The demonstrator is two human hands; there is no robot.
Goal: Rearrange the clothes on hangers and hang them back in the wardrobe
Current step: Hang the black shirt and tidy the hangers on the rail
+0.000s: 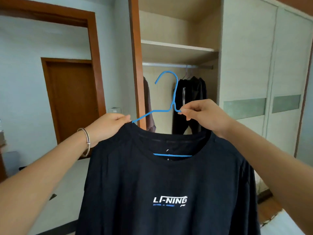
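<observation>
A black T-shirt (169,184) with white "LI-NING" lettering sits on a blue wire hanger (174,99), held up in mid-air in front of an open wardrobe (169,26). The hanger's left arm pokes out of the collar, and its bottom bar shows through the neck opening. The left hand (110,126), with a bracelet (87,141) on its wrist, pinches the shirt's shoulder beside the collar. The right hand (201,114) pinches the hanger just right of its neck. Behind, a rail (169,64) under 1 shelf (177,48) carries dark clothes (191,102) on the right and a brown garment (149,106) on the left. A closed brown door (72,99) stands far left.
</observation>
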